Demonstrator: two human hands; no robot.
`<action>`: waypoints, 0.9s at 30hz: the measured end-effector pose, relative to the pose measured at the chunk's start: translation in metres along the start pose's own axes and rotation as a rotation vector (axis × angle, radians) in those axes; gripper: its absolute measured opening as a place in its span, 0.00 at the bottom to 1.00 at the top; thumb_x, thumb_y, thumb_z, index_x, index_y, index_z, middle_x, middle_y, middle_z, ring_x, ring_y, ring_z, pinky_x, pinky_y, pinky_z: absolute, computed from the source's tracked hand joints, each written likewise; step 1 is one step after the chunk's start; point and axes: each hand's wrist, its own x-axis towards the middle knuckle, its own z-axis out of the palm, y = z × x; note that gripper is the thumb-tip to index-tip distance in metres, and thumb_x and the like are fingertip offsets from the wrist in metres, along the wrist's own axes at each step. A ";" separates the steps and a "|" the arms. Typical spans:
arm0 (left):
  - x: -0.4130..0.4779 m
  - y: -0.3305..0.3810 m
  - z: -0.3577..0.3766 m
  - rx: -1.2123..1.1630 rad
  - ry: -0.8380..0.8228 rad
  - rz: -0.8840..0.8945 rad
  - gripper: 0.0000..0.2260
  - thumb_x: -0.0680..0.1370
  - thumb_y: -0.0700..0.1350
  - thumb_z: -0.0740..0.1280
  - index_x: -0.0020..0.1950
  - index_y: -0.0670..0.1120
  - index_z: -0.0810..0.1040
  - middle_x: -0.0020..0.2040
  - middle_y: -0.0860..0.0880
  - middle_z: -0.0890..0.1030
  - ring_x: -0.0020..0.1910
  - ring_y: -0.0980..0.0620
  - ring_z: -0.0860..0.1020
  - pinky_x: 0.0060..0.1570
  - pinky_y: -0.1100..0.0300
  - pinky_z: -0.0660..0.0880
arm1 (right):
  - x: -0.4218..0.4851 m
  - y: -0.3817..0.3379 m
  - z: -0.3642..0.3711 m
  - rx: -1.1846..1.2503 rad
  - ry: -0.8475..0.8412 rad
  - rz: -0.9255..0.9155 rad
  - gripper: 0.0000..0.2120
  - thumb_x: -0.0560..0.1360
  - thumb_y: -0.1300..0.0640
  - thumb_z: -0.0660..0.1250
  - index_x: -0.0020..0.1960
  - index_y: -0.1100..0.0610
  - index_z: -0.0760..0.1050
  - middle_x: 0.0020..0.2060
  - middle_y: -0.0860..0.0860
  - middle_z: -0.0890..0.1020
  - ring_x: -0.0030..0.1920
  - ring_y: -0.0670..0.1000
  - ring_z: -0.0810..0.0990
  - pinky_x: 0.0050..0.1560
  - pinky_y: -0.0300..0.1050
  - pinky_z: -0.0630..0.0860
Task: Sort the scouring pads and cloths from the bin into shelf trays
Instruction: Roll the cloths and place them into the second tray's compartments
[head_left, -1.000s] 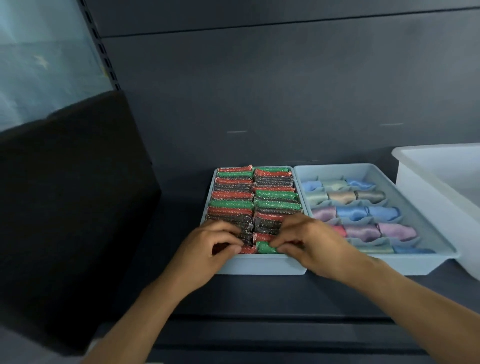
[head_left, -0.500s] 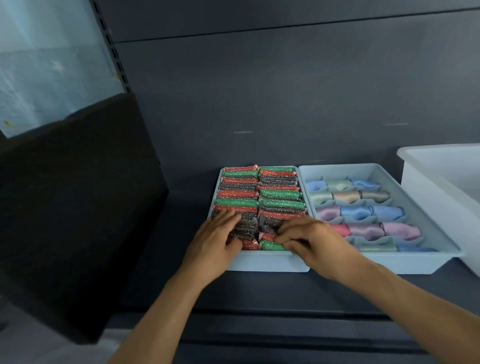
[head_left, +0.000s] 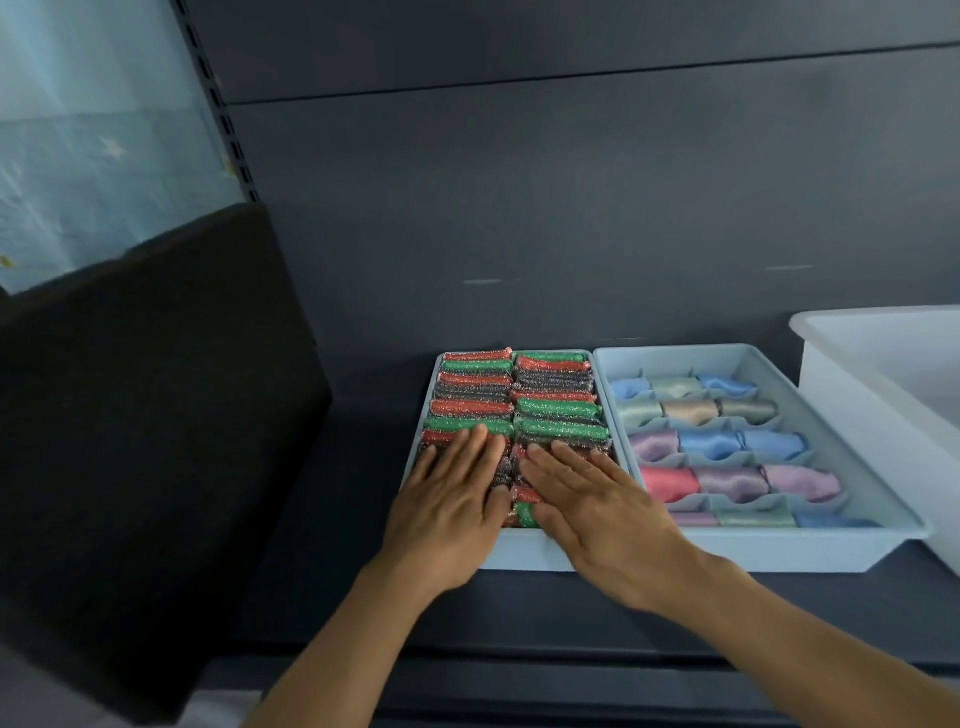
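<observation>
Since half a second earlier, my hands had uncurled from pinching at the front rows and lay flat, fingers spread, grasping nothing. My left hand (head_left: 452, 499) pressed the left column of scouring pads (head_left: 470, 408) in the left tray (head_left: 524, 558) on the shelf (head_left: 363, 597), my right hand (head_left: 597, 512) the right column. The pads looked light, springy and scratchy, best pinched by their short ends, while the slippery rolled cloths (head_left: 711, 441) sat sorted in the divided tray (head_left: 779, 551).
</observation>
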 end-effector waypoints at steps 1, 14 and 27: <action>0.001 -0.001 0.000 0.009 -0.004 0.007 0.25 0.83 0.56 0.39 0.77 0.54 0.33 0.78 0.55 0.32 0.76 0.58 0.32 0.77 0.53 0.36 | -0.002 0.003 -0.003 0.020 -0.036 0.009 0.40 0.70 0.37 0.24 0.79 0.47 0.43 0.77 0.42 0.43 0.77 0.44 0.40 0.76 0.44 0.38; 0.007 0.002 0.000 0.015 -0.012 0.022 0.25 0.83 0.57 0.39 0.77 0.54 0.34 0.77 0.57 0.32 0.75 0.59 0.32 0.77 0.53 0.35 | 0.014 0.007 -0.010 0.002 -0.095 0.158 0.39 0.70 0.34 0.28 0.77 0.53 0.34 0.76 0.48 0.34 0.75 0.48 0.30 0.74 0.45 0.32; 0.033 -0.005 -0.004 -0.016 -0.042 0.024 0.27 0.82 0.60 0.38 0.78 0.54 0.34 0.77 0.56 0.32 0.76 0.58 0.32 0.77 0.53 0.35 | 0.057 0.021 -0.007 -0.002 -0.083 0.266 0.36 0.76 0.35 0.33 0.77 0.54 0.34 0.76 0.50 0.34 0.75 0.48 0.31 0.75 0.46 0.33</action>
